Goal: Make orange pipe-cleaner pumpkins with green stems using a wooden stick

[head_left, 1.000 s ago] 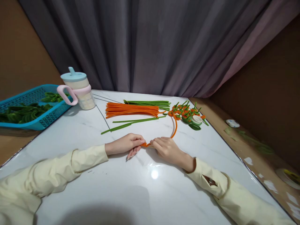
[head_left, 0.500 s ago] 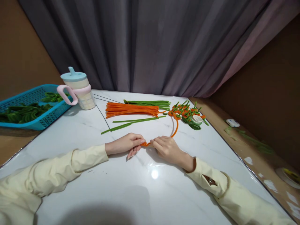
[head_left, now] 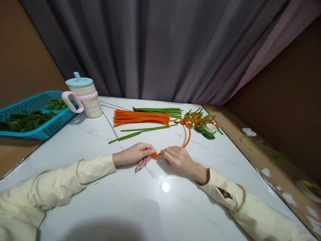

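Between my two hands runs an orange pipe cleaner (head_left: 188,138), its near end coiled and its loose length curving up and back on the right. My left hand (head_left: 136,154) pinches the coiled end between thumb and forefinger, the other fingers hanging lower. Just to the right, my right hand (head_left: 178,160) is closed around the same pipe cleaner, and its fingers cover part of it. Behind them lie a bundle of orange pipe cleaners (head_left: 141,117), a bundle of green pipe cleaners (head_left: 157,110) and a few loose green stems (head_left: 129,136).
Several orange-and-green twisted pieces (head_left: 198,117) are heaped at the back right beside a small white round lid (head_left: 210,128). On the left stand a tumbler (head_left: 90,103) with a pink handle and a blue basket (head_left: 47,129) of green pieces. A grey curtain (head_left: 160,50) hangs behind the table.
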A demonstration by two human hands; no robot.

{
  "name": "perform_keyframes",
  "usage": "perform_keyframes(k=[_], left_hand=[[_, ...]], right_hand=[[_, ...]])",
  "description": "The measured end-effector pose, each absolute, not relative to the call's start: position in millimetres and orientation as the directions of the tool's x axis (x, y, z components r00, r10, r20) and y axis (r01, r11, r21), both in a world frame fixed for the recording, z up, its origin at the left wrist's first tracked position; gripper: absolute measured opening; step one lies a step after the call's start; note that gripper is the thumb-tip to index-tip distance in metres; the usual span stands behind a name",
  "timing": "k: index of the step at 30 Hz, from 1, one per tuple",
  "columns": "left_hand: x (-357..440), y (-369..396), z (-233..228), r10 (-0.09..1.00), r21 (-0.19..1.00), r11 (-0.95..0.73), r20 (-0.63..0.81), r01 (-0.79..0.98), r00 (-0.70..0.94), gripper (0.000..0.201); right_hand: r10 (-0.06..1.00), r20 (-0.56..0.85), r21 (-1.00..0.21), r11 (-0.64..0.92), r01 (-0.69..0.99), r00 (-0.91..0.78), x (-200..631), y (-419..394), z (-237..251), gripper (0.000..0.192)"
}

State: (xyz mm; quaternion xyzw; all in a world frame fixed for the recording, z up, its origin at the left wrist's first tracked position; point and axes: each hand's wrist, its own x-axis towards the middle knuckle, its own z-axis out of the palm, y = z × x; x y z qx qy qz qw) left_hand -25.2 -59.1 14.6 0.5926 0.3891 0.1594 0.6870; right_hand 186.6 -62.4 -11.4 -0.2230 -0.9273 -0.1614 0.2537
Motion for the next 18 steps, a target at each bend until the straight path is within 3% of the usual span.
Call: perform_keyframes(k=[18], left_hand=[[-25.2,-58.9,14.3,0.68,0.94,0.245,-0.342,0.239,0.648,0.033]], right_hand=[[0.315,0.562,0.19,0.851,0.49,-0.765,185.9,-61.5,-11.2,0.03]])
